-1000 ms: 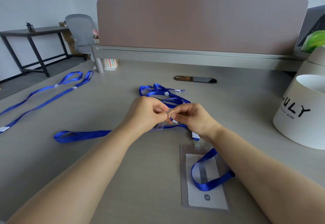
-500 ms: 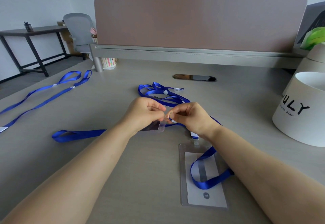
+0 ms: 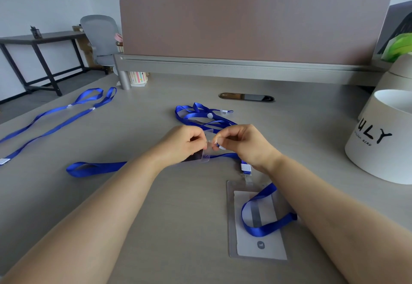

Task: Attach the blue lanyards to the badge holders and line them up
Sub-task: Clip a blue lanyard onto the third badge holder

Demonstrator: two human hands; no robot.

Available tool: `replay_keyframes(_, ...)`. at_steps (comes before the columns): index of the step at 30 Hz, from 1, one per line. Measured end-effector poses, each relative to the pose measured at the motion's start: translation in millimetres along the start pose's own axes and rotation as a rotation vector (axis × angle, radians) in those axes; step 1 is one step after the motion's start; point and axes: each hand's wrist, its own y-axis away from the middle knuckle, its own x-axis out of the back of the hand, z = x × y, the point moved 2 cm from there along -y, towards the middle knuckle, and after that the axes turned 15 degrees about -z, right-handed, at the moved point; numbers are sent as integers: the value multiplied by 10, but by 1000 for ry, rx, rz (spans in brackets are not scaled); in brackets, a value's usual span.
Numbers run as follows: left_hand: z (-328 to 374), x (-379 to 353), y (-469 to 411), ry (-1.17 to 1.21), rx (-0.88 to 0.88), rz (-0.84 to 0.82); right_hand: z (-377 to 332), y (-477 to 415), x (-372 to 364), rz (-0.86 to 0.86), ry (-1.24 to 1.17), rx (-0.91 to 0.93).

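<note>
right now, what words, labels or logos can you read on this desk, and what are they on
"ULY": big black letters on the white round container; an earlier letter seems to curve out of view.
Small black line beneath it: too blurred to read.
Grey mark on the card in the badge holder: a logo, no readable words.

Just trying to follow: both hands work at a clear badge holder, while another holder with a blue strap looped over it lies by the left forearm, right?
Not quite: the head view shows the other holder, blue strap looped over it, lying by the right forearm, not the left.
</note>
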Motion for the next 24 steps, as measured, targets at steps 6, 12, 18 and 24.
replay_keyframes(6, -118, -13, -3, 64, 42, -12, -51, 24, 20, -44, -112, 8)
replay_keyframes(12, -98, -24, -34, 115, 20, 41, -80, 26, 77, -74, -131, -84)
replay_keyframes(18, -64, 98, 51, 78, -26, 376, -111, 66, 260, 16, 146, -120)
replay_keyframes(24, 26, 75, -57, 220, -63, 354, -287, 124, 547, 330, 49, 2)
